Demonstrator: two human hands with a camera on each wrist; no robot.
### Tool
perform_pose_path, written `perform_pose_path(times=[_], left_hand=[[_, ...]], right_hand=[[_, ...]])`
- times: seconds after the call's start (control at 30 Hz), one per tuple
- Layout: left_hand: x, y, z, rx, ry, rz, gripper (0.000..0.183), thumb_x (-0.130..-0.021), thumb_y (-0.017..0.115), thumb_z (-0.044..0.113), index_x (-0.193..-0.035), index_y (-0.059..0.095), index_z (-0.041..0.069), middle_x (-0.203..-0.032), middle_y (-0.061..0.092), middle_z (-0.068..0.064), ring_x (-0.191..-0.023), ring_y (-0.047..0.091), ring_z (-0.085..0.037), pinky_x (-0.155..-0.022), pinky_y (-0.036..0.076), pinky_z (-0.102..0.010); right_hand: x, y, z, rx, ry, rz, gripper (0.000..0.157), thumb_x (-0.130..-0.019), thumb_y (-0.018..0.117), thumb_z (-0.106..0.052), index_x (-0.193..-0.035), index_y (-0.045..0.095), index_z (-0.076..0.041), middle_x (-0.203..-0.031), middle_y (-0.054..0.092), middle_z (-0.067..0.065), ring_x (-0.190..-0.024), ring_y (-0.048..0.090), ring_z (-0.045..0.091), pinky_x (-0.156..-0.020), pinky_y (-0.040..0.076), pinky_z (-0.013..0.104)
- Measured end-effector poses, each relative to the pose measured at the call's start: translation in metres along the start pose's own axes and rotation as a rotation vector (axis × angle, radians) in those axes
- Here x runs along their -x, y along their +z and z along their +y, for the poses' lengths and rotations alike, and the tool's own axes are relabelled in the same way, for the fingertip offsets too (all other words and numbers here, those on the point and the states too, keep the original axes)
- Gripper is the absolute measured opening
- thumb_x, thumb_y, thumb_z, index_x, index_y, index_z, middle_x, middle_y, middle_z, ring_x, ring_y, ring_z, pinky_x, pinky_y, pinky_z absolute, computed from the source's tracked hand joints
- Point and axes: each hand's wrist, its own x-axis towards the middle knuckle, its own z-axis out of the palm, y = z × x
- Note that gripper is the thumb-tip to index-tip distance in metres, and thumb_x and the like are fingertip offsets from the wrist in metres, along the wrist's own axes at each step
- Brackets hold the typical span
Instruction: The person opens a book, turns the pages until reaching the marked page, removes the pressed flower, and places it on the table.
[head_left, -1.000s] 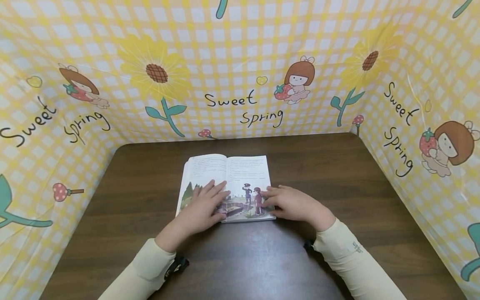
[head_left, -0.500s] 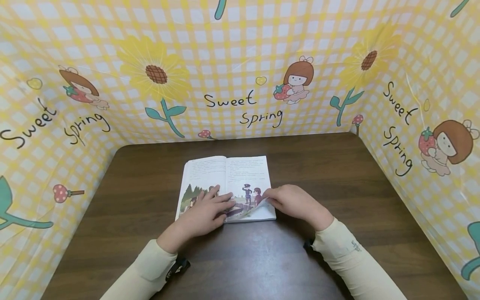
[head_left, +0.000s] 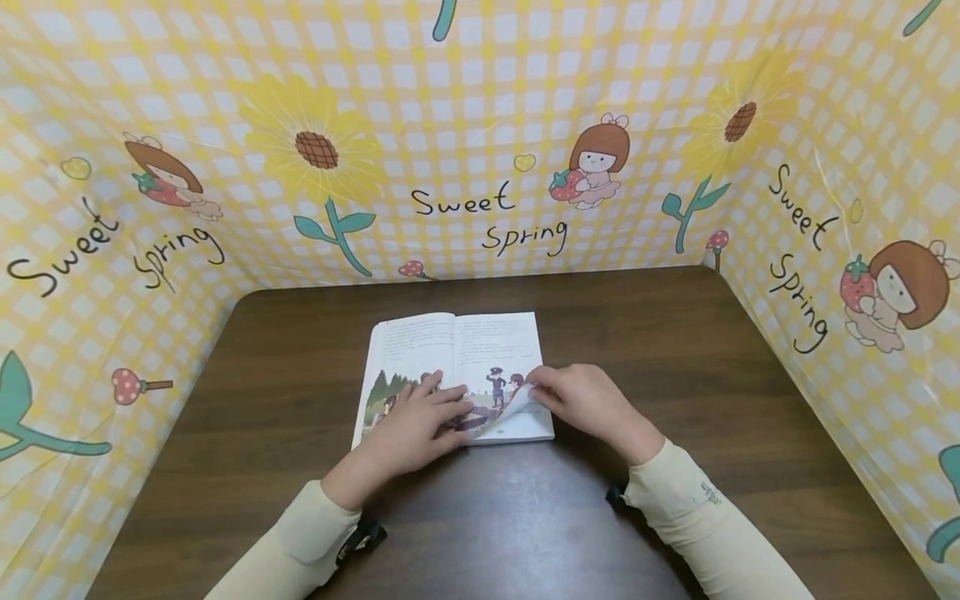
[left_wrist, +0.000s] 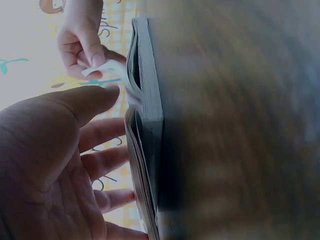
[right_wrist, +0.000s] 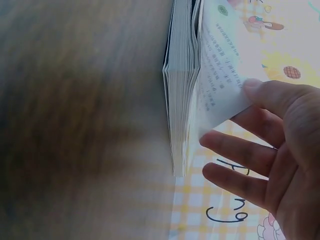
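**A lifted page (right_wrist: 220,85) at 3 o'clock**

We see the right hand (head_left: 588,408) pinching it at the edge of the open book (head_left: 495,337), which lies toward 12 o'clock on the tabletop (head_left: 300,350). The left hand (head_left: 412,427), fingers spread, rests at 7 o'clock, hiding some print. Both wrist views blur the wood for us; checked cloth (head_left: 465,100) stands beyond, 10 to 2.

Paper bk (head_left: 476,358), glossy wood tbl (head_left: 517,525)

Book (head_left: 495,333) on table (head_left: 525,525), left hand (head_left: 412,425) across its middle, right hand (head_left: 588,407) at its right edge, cloth (head_left: 457,100) behind
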Motion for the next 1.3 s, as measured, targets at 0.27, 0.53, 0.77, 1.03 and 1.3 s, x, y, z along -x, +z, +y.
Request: perform_pose_path(times=[0.27,0.53,0.77,1.03,1.3], left_hand=[[-0.003,0.007,0.008,-0.034,-0.091,0.036,0.064,-0.083,0.077,0.062,-0.135,0.069,0.026,-0.151,0.057,0.000,-0.151,0.032,-0.039,-0.112,0.027,-0.073],[-0.003,0.012,0.020,-0.052,-0.173,0.095,0.049,-0.090,0.074,0.055,-0.128,0.074,0.024,-0.144,0.063,-0.001,-0.149,0.037,-0.038,-0.111,0.029,-0.075],[-0.002,0.012,0.020,-0.009,-0.175,0.113,0.040,-0.095,0.070,0.047,-0.127,0.074,0.024,-0.144,0.063,0.000,-0.150,0.036,-0.037,-0.111,0.028,-0.076],[-0.005,0.008,0.015,0.046,-0.152,0.197,0.043,-0.098,0.070,0.037,-0.131,0.069,0.010,-0.139,0.065,-0.011,-0.138,0.051,-0.038,-0.110,0.039,-0.064],[-0.007,0.001,0.013,0.012,-0.272,0.331,0.116,-0.083,0.087,0.029,-0.164,0.008,0.003,-0.169,0.019,-0.021,-0.153,0.025,-0.041,-0.120,0.027,-0.061]], right_hand=[[-0.002,-0.003,-0.004,-0.001,-0.015,0.109,0.010,-0.095,0.075,-0.024,-0.104,0.076,-0.020,-0.083,0.075,-0.011,-0.062,0.062,0.002,-0.062,0.055,0.030],[-0.004,-0.006,-0.007,0.001,-0.057,0.217,0.009,-0.092,0.078,-0.026,-0.099,0.077,-0.020,-0.082,0.075,-0.009,-0.067,0.065,0.004,-0.065,0.055,0.032],[-0.005,-0.009,-0.007,-0.020,-0.090,0.275,0.011,-0.092,0.079,-0.026,-0.098,0.077,-0.018,-0.085,0.076,-0.007,-0.069,0.068,0.009,-0.069,0.056,0.034],[-0.002,-0.012,-0.004,-0.070,0.018,0.321,0.026,-0.093,0.077,-0.028,-0.114,0.074,-0.014,-0.108,0.077,0.001,-0.092,0.073,0.017,-0.081,0.059,0.039],[-0.004,-0.014,-0.001,-0.086,0.078,0.115,0.031,-0.094,0.076,-0.031,-0.120,0.072,-0.015,-0.118,0.073,0.000,-0.112,0.069,0.019,-0.098,0.054,0.042]])
